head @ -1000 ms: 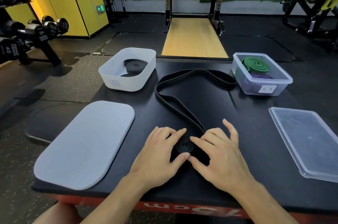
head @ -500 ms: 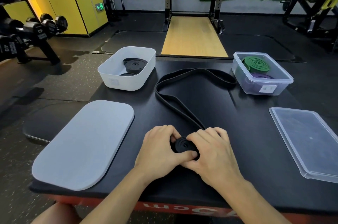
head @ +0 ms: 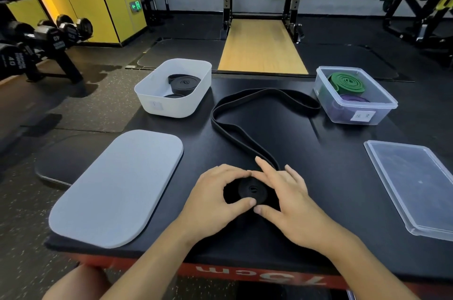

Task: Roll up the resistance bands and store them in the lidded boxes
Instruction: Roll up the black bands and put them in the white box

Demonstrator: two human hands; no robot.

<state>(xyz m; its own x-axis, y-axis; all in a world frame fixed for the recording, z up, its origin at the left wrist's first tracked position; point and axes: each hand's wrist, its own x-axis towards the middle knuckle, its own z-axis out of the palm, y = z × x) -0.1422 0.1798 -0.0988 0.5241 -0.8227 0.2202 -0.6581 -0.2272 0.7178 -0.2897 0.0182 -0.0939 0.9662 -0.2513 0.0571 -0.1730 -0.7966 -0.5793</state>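
The rolling step is in hand. One end of the black resistance band (head: 245, 113) is wound into a small coil (head: 252, 190) near the front of the tabletop (head: 331, 177), and the rest is laid out unrolled. The coil is enclosed by the grip of the left hand (head: 215, 201), thumb and fingers curled round it. The right hand (head: 291, 201) is laid alongside with fingers straight, apparently pressing. Next the coil must be turned forward and kept tight.

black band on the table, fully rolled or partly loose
Partly rolled. The black band has a small coil between the left hand and right hand; the rest lies as a long unrolled loop on the table.
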